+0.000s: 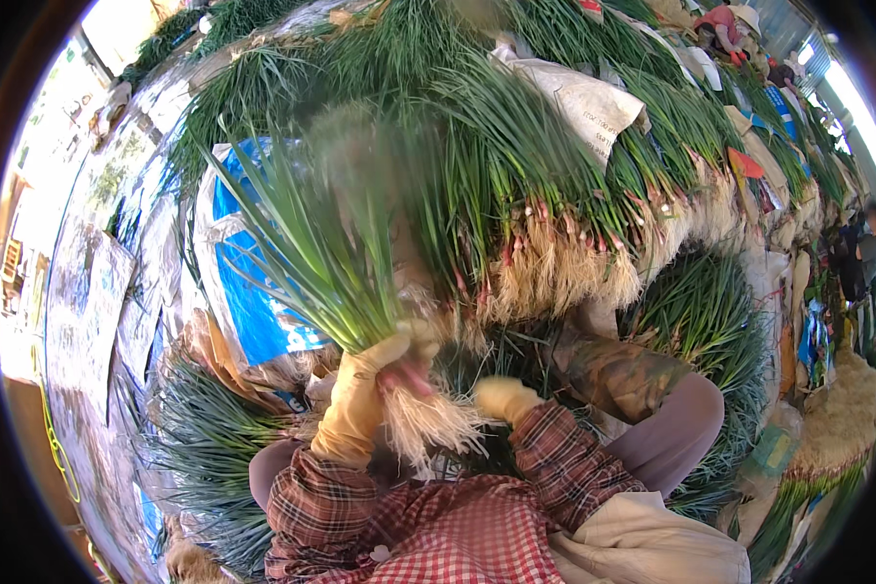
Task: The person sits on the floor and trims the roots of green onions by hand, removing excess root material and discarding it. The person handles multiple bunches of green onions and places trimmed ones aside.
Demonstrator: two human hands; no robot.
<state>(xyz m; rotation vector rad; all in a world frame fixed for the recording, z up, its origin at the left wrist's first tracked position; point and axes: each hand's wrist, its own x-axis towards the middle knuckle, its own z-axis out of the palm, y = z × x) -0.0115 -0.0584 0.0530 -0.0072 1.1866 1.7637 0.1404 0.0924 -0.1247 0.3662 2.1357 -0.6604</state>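
My left hand [365, 387], in a yellow rubber glove, grips a bunch of spring onions [354, 299] just above its pinkish bulbs. The green leaves fan up and to the left, and the pale roots hang over my lap. My right hand [507, 399], gloved the same way, is blurred beside the root tips; its fingers are hidden and I cannot tell whether it holds anything. Beyond my hands lies a row of spring onions [525, 175], their roots towards me.
A blue and white plastic sack [255, 263] lies to the left of the bunch. A white sack [584, 95] bearing print covers part of the row. More onions [219, 452] flank my left knee, and others [708, 321] my right. A person [730, 33] is at the far right.
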